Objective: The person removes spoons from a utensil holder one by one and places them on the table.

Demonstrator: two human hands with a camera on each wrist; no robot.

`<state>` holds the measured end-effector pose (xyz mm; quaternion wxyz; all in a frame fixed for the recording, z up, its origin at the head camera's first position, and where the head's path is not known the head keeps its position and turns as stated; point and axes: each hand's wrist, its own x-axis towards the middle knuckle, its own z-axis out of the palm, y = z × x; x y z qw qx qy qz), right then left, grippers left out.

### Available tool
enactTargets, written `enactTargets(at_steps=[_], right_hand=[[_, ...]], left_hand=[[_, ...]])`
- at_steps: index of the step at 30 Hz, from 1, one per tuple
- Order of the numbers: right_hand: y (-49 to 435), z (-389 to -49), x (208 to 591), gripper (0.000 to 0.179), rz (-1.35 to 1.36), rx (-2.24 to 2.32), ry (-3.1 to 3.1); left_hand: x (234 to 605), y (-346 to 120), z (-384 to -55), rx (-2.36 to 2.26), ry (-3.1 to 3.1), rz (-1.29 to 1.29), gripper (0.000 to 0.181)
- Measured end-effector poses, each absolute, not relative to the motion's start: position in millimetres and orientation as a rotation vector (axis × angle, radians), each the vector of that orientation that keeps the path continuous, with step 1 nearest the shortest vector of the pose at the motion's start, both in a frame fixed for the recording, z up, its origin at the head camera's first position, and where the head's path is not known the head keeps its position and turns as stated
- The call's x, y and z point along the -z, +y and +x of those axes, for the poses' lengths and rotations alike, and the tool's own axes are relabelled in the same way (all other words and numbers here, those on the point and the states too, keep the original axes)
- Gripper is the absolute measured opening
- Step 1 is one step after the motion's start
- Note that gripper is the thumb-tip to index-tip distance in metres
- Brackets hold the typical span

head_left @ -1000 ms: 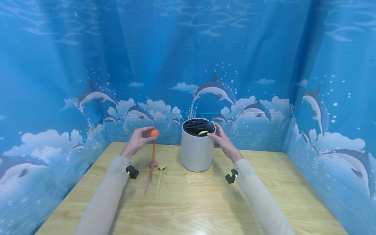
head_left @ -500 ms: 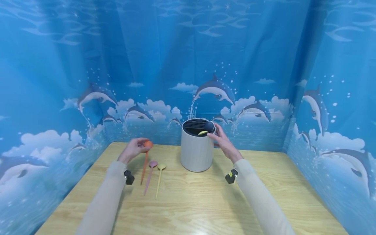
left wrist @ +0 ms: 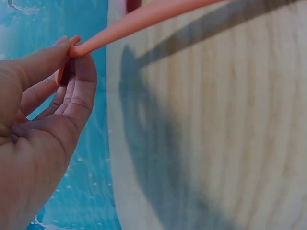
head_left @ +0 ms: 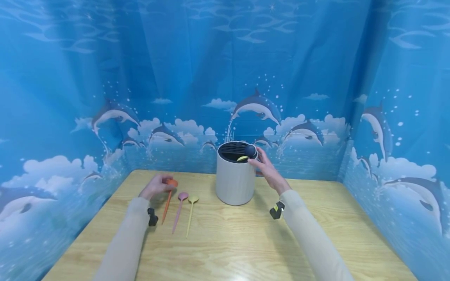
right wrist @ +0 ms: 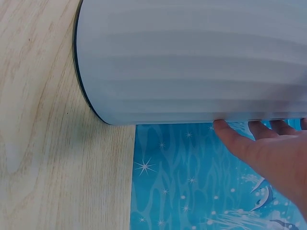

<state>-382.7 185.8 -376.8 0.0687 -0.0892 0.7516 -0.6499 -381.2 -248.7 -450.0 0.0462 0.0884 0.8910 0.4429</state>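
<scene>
My left hand (head_left: 156, 186) pinches an orange spoon (head_left: 166, 205) by its bowl end, between thumb and fingers. In the left wrist view the spoon's handle (left wrist: 144, 21) slants over the table, its shadow lying apart from it. Just right of it on the table lie a pink spoon (head_left: 178, 210) and a yellow spoon (head_left: 190, 214). My right hand (head_left: 268, 171) rests spread fingertips against the right side of a light grey utensil holder (head_left: 234, 181). A dark blue rounded utensil head (head_left: 250, 150) and a yellow-green one (head_left: 242, 158) show at the holder's black slotted top.
A wooden table (head_left: 225, 242) carries everything. Behind it and on both sides hangs a blue dolphin-print curtain (head_left: 197, 78), close to the table's back edge. The holder stands near that back edge.
My left hand has lowered the orange spoon and moved it left, from over the pink spoon to beside it. The right hand and the holder have stayed in place.
</scene>
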Motion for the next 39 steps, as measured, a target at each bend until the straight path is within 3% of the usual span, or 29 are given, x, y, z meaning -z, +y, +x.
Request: enactTargets(at_steps=[11, 39], right_hand=[[184.7, -382.4, 376.5, 0.085, -0.264, 1.944, 2.285], [185.7, -382.5, 377.7, 0.086, -0.274, 1.93, 2.305]], left_hand=[[465.3, -249.0, -379.0, -1.175, 2.775, 0.183, 0.051], [459.0, -244.4, -372.7, -1.031, 2.738, 0.247, 0.044]])
